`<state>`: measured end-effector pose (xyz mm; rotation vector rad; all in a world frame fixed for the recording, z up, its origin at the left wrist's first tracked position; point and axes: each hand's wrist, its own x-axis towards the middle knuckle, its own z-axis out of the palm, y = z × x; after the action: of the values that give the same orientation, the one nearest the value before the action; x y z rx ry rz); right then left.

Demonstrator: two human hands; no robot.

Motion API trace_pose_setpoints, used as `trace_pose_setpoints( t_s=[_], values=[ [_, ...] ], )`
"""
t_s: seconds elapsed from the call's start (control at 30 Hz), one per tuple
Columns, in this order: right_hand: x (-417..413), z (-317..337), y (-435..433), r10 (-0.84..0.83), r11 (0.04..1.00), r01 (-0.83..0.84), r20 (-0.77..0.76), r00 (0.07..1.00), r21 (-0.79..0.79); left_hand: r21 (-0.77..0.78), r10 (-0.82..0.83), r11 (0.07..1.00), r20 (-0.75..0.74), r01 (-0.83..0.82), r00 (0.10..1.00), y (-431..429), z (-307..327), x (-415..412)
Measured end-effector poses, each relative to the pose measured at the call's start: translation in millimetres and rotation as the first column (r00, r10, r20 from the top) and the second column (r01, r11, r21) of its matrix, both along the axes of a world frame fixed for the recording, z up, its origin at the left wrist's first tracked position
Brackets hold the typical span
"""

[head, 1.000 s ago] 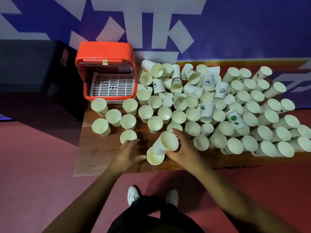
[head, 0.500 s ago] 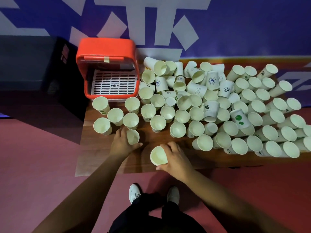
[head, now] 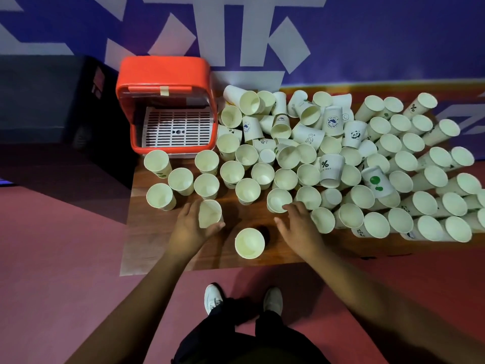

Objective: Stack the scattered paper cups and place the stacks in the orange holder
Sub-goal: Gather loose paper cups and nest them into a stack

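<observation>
Left hand curled round cup; right hand spread, palm down; both arms extended forward.

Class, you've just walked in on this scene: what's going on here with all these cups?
A person stands at a wooden table strewn with paper cups. Their left hand grips one cup, while the right hand, fingers spread, reaches for an upright cup at the pile's near edge. Another cup stands alone between the hands. The orange holder at the back left holds no cups yet.
</observation>
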<state>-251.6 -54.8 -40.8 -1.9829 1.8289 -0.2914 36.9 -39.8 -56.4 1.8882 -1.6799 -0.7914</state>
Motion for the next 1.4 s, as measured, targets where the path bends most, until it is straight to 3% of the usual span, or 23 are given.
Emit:
trace_pose_setpoints(
  t_s=[0.13,0.27,0.33,0.47,0.63,0.77,0.97,1.1,1.27,1.4],
  values=[
    [-8,-6,-12,0.012,0.998,-0.008,-0.066,0.998,0.055,-0.022,-0.033,0.999,-0.181,0.03,0.983,4,40,-13],
    [-6,-12,-23,0.049,0.993,-0.033,-0.149,0.988,0.112,-0.041,-0.162,0.986,-0.397,0.159,0.903,11,73,-27],
    [-6,-17,-26,0.044,0.992,-0.023,-0.168,0.985,0.126,-0.024,-0.217,0.973,-0.435,0.229,0.874,20,77,-34],
    [-8,-26,-33,0.049,0.995,-0.034,-0.148,0.988,0.099,0.065,-0.302,0.938,-0.327,0.34,0.896,34,53,-44],
    [0,-33,-37,0.113,0.993,-0.11,-0.152,0.982,0.029,0.07,-0.354,0.927,-0.17,0.369,0.92,39,14,-48],
    [4,-24,-19,0.088,0.995,-0.088,-0.019,0.996,-0.043,0.051,-0.352,0.934,-0.036,0.353,0.935,45,-12,-53],
    [-6,4,8,-0.033,0.976,0.071,0.182,0.983,-0.205,0.1,-0.253,0.96,-0.106,0.263,0.962,33,-22,-64],
    [-10,23,17,-0.064,0.981,0.122,0.339,0.938,-0.15,0.126,-0.213,0.966,-0.108,0.226,0.971,24,-24,-69],
    [7,47,19,0.003,0.994,0.041,0.412,0.911,-0.097,0.072,-0.299,0.948,-0.135,0.311,0.945,18,-14,-44],
    [25,55,19,0.119,0.992,-0.092,0.372,0.921,-0.088,0.014,-0.086,0.996,-0.054,0.087,0.995,18,-13,-4]
  ],
)
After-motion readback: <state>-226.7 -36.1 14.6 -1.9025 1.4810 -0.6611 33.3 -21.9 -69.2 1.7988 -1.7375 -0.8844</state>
